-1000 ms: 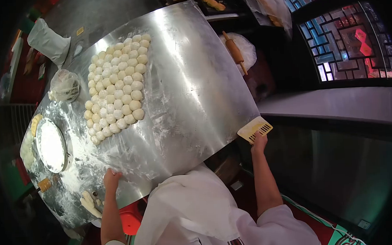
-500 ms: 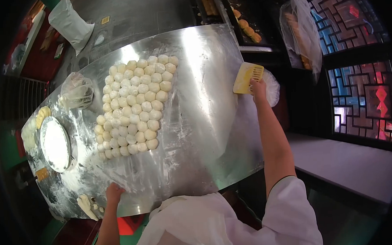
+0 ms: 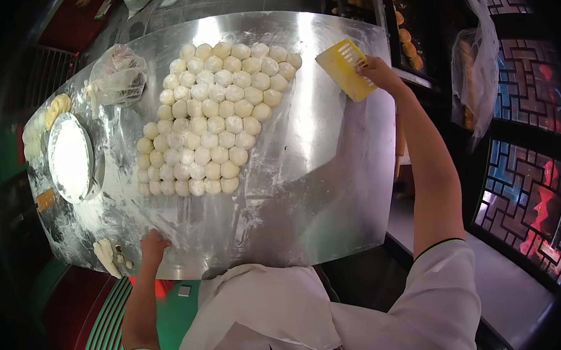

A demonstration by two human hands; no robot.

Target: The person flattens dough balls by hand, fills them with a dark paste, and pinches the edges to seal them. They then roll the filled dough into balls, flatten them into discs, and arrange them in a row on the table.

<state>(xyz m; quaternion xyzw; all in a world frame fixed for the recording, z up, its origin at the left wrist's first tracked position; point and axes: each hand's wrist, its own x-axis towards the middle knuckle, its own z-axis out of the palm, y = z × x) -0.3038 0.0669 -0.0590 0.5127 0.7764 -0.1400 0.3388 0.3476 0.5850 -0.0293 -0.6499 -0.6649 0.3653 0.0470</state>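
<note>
My right hand (image 3: pixel 376 72) grips a yellow plastic scraper (image 3: pixel 345 72) by its slotted edge, over the right part of the metal table (image 3: pixel 319 192). To the left of the scraper lie many round dough balls (image 3: pixel 215 115), packed side by side in rows. My left hand (image 3: pixel 153 246) rests at the table's near edge, below the dough balls; its fingers are partly curled and small in view. Left of that hand are dough strips (image 3: pixel 107 257) with a few small pieces beside them.
A round tray of white flour (image 3: pixel 70 158) stands at the left, with twisted dough (image 3: pixel 57 109) behind it. A clear plastic bag (image 3: pixel 118 76) sits at the back left. Baked buns (image 3: pixel 407 41) lie on a dark tray beyond the right edge.
The view has shifted. My right hand has brought the scraper from the table's right edge inward, nearer the dough balls, and its slotted edge is turned. The plastic-covered round thing is out of sight.
</note>
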